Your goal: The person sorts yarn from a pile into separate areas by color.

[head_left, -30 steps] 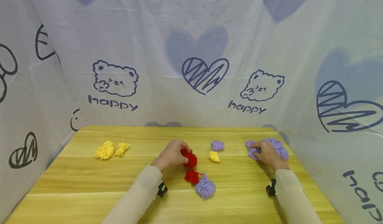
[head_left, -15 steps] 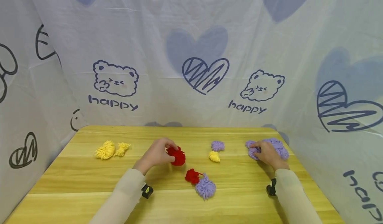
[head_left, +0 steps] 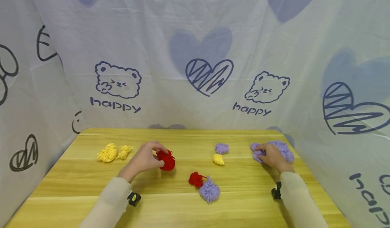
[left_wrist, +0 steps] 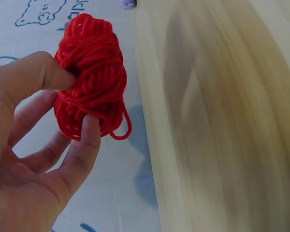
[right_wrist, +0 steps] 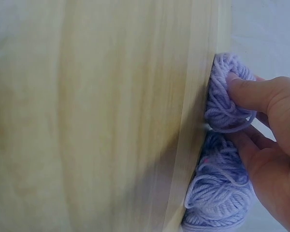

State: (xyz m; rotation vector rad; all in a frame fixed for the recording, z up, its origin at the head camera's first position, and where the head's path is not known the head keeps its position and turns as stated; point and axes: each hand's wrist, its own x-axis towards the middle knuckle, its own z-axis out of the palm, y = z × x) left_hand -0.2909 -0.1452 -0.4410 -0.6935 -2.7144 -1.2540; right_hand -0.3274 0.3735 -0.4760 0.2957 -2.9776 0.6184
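Observation:
My left hand (head_left: 145, 158) pinches a red yarn ball (head_left: 166, 160) between thumb and fingers, a little above the wooden table (head_left: 76, 184). The left wrist view shows this red yarn ball (left_wrist: 91, 94) close up in my left hand (left_wrist: 72, 99), with a loose strand hanging. At the right, my right hand (head_left: 272, 157) lies on a pile of purple yarn bundles (head_left: 283, 148). In the right wrist view the thumb and fingers of my right hand (right_wrist: 251, 121) grip one purple bundle (right_wrist: 221, 99) by the table edge.
A second red ball (head_left: 195, 179) touches a purple pompom (head_left: 209, 191) at centre front. A small yellow bundle (head_left: 217, 159) and a small purple one (head_left: 221, 148) lie mid-table. Two yellow bundles (head_left: 107, 152) sit far left. Printed cloth (head_left: 195, 68) walls three sides.
My left hand has carried the red yarn ball leftward, away from the other red ball. The right hand has stayed on the purple pile.

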